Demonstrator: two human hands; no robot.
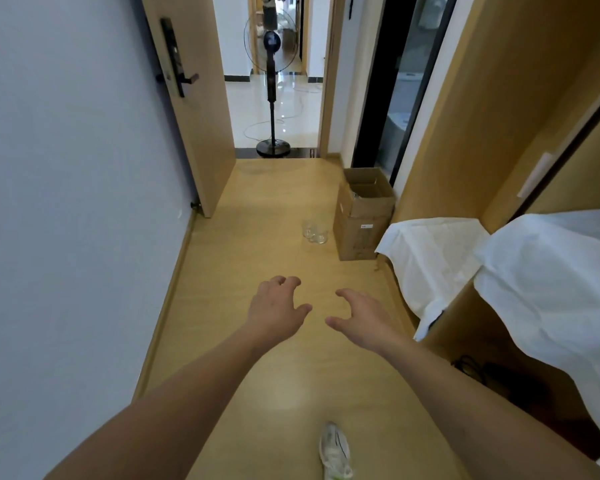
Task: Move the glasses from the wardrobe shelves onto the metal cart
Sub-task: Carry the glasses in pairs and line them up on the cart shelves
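Two clear glasses (314, 233) stand close together on the wooden floor, just left of a cardboard box. My left hand (277, 306) and my right hand (360, 315) are stretched out side by side above the floor, nearer to me than the glasses. Both hands hold nothing, with fingers loosely curled. The wooden wardrobe (506, 140) rises along the right side; its lower shelves are draped with white cloth (548, 271). No metal cart is in view.
An open cardboard box (364, 216) sits against the wardrobe's end. A standing fan (272, 98) is in the doorway ahead, beside an open wooden door (194, 109). A white wall runs along the left. My shoe (335, 452) shows at the bottom.
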